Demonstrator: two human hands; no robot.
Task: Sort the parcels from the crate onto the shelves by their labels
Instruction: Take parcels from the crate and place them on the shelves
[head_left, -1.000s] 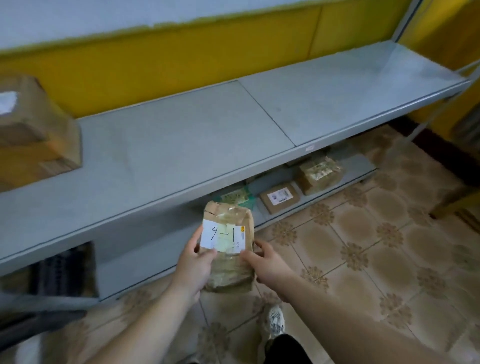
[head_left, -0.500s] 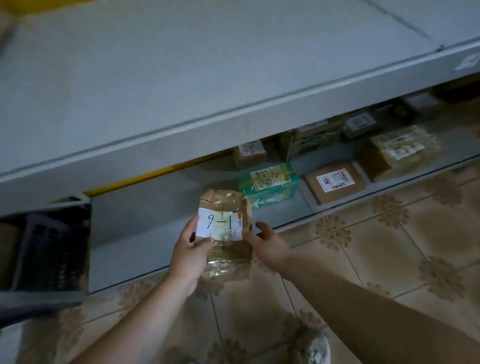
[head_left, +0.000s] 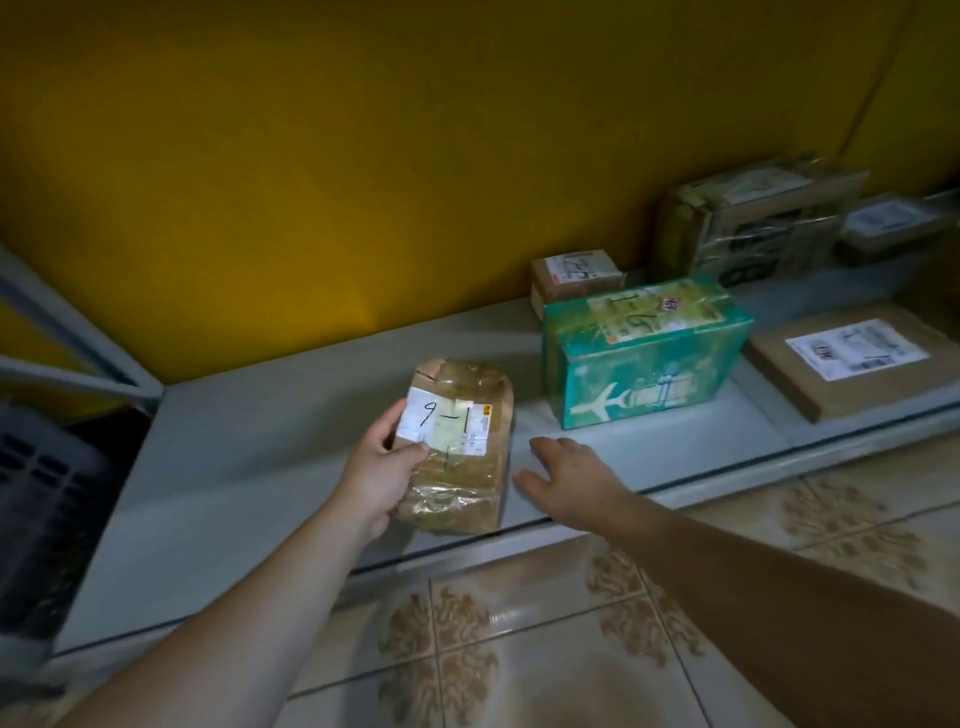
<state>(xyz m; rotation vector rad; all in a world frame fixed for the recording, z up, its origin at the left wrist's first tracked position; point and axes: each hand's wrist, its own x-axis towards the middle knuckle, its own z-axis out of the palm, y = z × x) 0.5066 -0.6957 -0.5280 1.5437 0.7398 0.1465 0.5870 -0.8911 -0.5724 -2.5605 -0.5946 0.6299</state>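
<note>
head | left hand (head_left: 382, 475) grips brown parcel (head_left: 457, 452) labelled 9-1, parcel on bottom shelf (head_left: 249, 462), left of green box (head_left: 644, 358) | right hand (head_left: 566, 467) fingers spread, empty, just right of the parcel, apart from it

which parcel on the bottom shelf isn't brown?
The teal box with the white airplane print, just right of the held 9-1 parcel. The others are brown cardboard or paper.

Brown taped parcel (head_left: 457, 452), white label reading "9-1", lies flat on the grey bottom shelf (head_left: 249, 447).
</note>
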